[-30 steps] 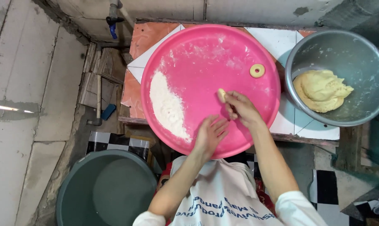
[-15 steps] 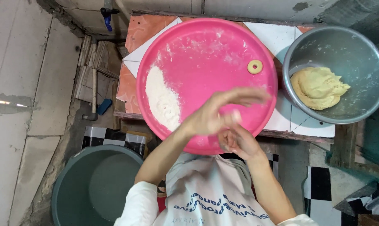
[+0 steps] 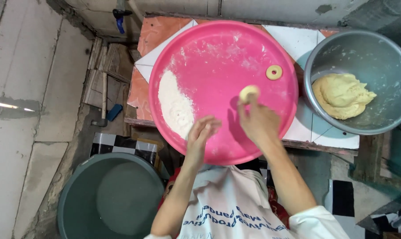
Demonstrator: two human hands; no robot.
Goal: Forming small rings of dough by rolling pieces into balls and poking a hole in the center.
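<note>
The right hand (image 3: pixel 259 121) pinches a small pale ring of dough (image 3: pixel 248 92) between its fingertips, just above the middle of the round pink tray (image 3: pixel 253 48). The left hand (image 3: pixel 200 135) hovers open and empty over the tray's near edge, fingers loosely spread, next to a heap of white flour (image 3: pixel 175 104) on the tray's left side. A finished dough ring (image 3: pixel 274 72) lies farther right on the tray. To the right, a metal bowl (image 3: pixel 364 48) holds a lump of yellow dough (image 3: pixel 341 95). A grey-green bucket (image 3: pixel 107 199) stands near left on the floor.
</note>
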